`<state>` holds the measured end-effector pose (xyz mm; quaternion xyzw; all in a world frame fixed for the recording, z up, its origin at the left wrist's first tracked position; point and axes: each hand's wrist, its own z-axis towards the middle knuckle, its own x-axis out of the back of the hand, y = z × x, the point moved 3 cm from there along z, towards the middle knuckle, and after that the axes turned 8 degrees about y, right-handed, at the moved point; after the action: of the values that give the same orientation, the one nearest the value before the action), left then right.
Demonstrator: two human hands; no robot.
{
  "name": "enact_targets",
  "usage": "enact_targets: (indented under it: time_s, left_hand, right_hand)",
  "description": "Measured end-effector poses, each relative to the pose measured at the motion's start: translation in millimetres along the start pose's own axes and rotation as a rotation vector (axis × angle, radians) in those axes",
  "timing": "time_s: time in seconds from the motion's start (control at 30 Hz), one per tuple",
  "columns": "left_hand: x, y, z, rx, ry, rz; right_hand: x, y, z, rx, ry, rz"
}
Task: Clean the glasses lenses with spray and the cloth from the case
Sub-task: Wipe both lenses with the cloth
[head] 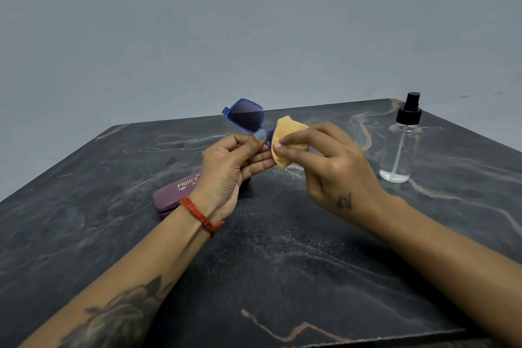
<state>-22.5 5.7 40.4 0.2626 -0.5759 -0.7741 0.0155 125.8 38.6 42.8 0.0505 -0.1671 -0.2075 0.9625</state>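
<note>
Left hand (234, 167) grips the glasses (245, 117); right hand (324, 161) pinches the cloth (285, 135) over one lens. Case (175, 192) lies at eight o'clock behind the left wrist, bottle (401, 144) at three.

The purple case (173, 195) reads "PRINCE", rest hidden.

A single head-worn wide-angle view looks forward and down over the bench (282, 277). Both hands sit close, near frame centre, a wall beyond them
</note>
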Motion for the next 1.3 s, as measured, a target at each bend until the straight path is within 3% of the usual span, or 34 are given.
enact_targets:
  time_s: [0.27,0.6,0.77,0.97,1.3]
  left_hand:
    - [-0.1,1.1,-0.8,0.002,0.02,0.006]
    - [0.6,-1.5,-0.4,-0.003,-0.005,0.035]
    - [1.7,-1.0,-0.6,0.013,0.029,0.012]
    - [2.6,-1.4,1.2,0.008,0.044,0.014]
    - [2.5,-3.1,-0.3,-0.001,0.022,0.045]
  right_hand:
    - [3.6,6.6,3.1,-0.144,0.034,-0.08]
    - [-8.3,0.3,1.4,-0.042,-0.093,-0.018]
    - [0.6,4.6,0.8,-0.113,-0.017,0.07]
    - [0.9,8.8,1.8,-0.208,0.029,-0.015]
    - [-10.0,0.4,-0.9,-0.085,-0.099,0.002]
